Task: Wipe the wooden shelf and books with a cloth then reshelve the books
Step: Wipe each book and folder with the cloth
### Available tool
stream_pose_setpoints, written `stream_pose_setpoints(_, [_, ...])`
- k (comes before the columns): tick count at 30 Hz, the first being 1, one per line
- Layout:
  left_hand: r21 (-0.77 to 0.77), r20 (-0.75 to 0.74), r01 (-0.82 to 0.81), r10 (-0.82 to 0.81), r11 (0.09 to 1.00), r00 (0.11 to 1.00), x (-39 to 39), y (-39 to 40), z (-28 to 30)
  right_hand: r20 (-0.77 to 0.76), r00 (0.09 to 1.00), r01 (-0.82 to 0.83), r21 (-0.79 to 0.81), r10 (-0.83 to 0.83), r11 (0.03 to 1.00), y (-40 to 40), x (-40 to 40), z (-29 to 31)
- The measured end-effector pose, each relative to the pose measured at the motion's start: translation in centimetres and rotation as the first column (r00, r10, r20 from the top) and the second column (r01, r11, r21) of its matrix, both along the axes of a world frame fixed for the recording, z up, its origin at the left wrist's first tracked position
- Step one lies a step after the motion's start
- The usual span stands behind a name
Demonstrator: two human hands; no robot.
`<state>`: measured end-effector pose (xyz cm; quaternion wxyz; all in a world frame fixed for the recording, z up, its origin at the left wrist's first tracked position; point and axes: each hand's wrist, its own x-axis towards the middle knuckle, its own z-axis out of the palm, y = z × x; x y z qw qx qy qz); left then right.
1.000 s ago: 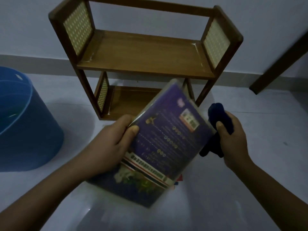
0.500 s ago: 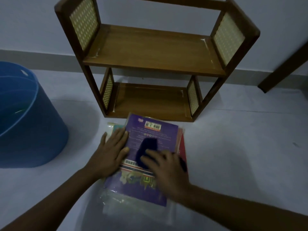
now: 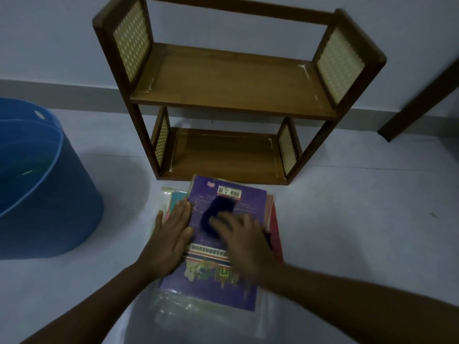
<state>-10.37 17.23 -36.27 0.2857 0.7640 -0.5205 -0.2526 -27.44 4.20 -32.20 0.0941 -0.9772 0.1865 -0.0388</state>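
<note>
A two-level wooden shelf (image 3: 231, 83) with woven side panels stands on the floor against the wall, both levels bare. In front of it lies a stack of books; the top one is a purple book (image 3: 223, 286) in a clear plastic cover. My left hand (image 3: 171, 234) lies flat on the stack's left edge, fingers spread. My right hand (image 3: 246, 242), blurred, presses a dark blue cloth (image 3: 216, 214) onto the purple cover. A red book (image 3: 275, 224) and a teal one (image 3: 177, 198) peek out beneath.
A big blue plastic tub (image 3: 47, 194) stands on the floor at the left. A dark wooden leg (image 3: 419, 95) slants down at the right by the wall. Pale floor surrounds the stack.
A second ago my left hand held the purple book up and my right held the cloth beside it. The book now lies on the stack, and the cloth rubs its cover.
</note>
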Motion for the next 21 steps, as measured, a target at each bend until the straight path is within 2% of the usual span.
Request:
stream_pose_setpoints(3, [-0.009, 0.009, -0.002, 0.002, 1.0, 1.0, 0.0, 0.1, -0.3, 0.021, 0.95, -0.314, 0.071, 0.313, 0.947, 4.8, -3.1, -0.2])
stream_pose_setpoints(5, [0.001, 0.029, 0.0, 0.0, 1.0, 1.0, 0.1, 0.2, -0.5, 0.03, 0.936, -0.351, 0.07, 0.349, 0.934, 3.2, -3.7, -0.5])
stream_pose_setpoints(7, [0.031, 0.056, 0.021, -0.023, 0.999, 0.998, 0.0, 0.2, -0.2, 0.061, 0.973, -0.225, 0.017, 0.224, 0.974, -0.2, -4.7, -1.0])
stream_pose_setpoints(9, [0.074, 0.099, 0.038, -0.045, 0.996, 0.994, 0.1, 0.0, 0.0, 0.081, 0.996, 0.041, 0.038, -0.044, 0.998, -4.0, -7.1, -1.1])
stream_pose_setpoints(10, [0.1, 0.136, 0.042, -0.055, 0.994, 0.989, 0.2, -0.1, 0.2, 0.093, 0.974, 0.196, 0.095, -0.205, 0.976, -6.0, -8.8, -1.1])
stream_pose_setpoints(12, [0.149, 0.228, 0.064, -0.097, 0.987, 0.969, 0.6, 0.2, 0.9, 0.099, 0.868, 0.462, 0.194, -0.486, 0.865, -8.5, -11.9, -1.9])
stream_pose_setpoints(14, [0.181, 0.252, 0.123, -0.167, 0.976, 0.953, 0.6, 1.2, 1.5, 0.081, 0.819, 0.517, 0.327, -0.569, 0.791, -8.7, -13.3, -2.6])
stream_pose_setpoints(16, [0.209, 0.213, 0.162, -0.206, 0.964, 0.955, 0.0, 2.3, 1.9, 0.002, 0.866, 0.444, 0.453, -0.499, 0.773, -7.3, -13.0, -2.7])
stream_pose_setpoints(17, [0.227, 0.186, 0.164, -0.208, 0.96, 0.96, -0.2, 2.7, 2.1, -0.088, 0.904, 0.41, 0.457, -0.419, 0.789, -6.1, -12.8, -2.6])
stream_pose_setpoints(19, [0.226, 0.141, 0.144, -0.178, 0.963, 0.974, -0.5, 3.0, 2.2, -0.299, 0.902, 0.394, 0.273, -0.312, 0.878, -4.4, -12.5, -1.8])
stream_pose_setpoints(21, [0.205, 0.113, 0.122, -0.147, 0.971, 0.983, -0.5, 2.8, 1.9, -0.29, 0.935, 0.231, 0.06, -0.204, 0.971, -3.0, -12.5, -0.6])
